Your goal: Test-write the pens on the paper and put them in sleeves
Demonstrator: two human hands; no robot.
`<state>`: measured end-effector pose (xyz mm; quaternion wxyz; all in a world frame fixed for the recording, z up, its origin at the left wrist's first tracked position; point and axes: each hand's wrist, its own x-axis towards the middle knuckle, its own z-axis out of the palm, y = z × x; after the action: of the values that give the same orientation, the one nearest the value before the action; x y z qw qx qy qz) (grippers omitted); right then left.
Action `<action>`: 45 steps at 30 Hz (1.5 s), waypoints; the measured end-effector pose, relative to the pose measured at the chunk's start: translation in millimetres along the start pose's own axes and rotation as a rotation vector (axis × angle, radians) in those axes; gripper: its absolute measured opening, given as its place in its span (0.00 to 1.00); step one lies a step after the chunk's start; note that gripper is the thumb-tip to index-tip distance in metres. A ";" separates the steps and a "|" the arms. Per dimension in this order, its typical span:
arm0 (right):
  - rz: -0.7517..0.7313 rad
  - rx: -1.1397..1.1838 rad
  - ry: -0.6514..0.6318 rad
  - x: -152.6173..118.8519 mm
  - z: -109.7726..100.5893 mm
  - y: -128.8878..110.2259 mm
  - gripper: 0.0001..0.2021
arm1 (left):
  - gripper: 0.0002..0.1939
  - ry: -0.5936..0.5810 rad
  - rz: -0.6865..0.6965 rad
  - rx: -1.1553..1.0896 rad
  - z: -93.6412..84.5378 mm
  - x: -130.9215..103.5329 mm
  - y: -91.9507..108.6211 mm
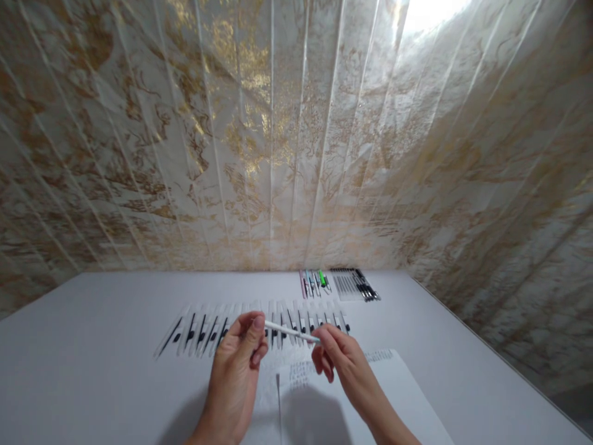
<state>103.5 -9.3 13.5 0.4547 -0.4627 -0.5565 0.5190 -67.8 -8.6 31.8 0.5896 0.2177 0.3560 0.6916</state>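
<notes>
From where I stand, with twelve o'clock straight away from the person, everything centres on a slim white stick (290,330) held up in the air over the table (92,371). It slants a little, from between nine and ten down to between three and four. The left hand (237,358) has the upper end, thumb and forefinger closed on it, the other fingers curled in. The right hand (341,358) pinches the lower, bluish end the same way, its spare fingers bent loosely underneath.

Beyond the hands, from nine round to about two, lies a row of clear sleeves (191,330) with dark, narrow pieces among them. Just past twelve sit a few coloured pens (311,284), one bright green piece (322,278) among them; toward one is a block of black pens (365,285). Written-on paper (398,395) spreads from six to four, partly under the right arm.

I would judge the step to be handling the stick at both ends; whether something is going on or coming off there, I can't tell. The next move calls for light fingertips, a steady left hold, and any push, pull or twist kept along the stick's length.
</notes>
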 end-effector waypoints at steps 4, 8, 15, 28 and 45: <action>-0.071 0.039 0.075 0.6 -3.3 -1.9 0.16 | 0.20 0.020 0.044 0.053 0.3 0.8 -0.1; -0.059 -0.052 0.064 -1.8 -7.2 -7.9 0.13 | 0.22 0.020 0.070 0.133 0.4 0.4 -1.9; -0.086 -0.096 0.121 -3.5 -15.5 -18.5 0.19 | 0.22 0.002 0.063 0.173 -1.3 -0.8 -3.0; -0.042 -0.157 0.032 -2.1 -19.7 -13.2 0.23 | 0.22 -0.020 0.067 0.264 -3.5 -0.8 -8.9; 0.058 0.037 0.153 -19.3 -38.7 26.9 0.20 | 0.14 -0.262 0.069 0.711 -59.8 -1.7 -64.0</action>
<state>145.9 -21.4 -12.1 0.4889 -0.5086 -0.4969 0.5054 -68.4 -21.0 -54.9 0.4942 0.5072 0.4879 0.5104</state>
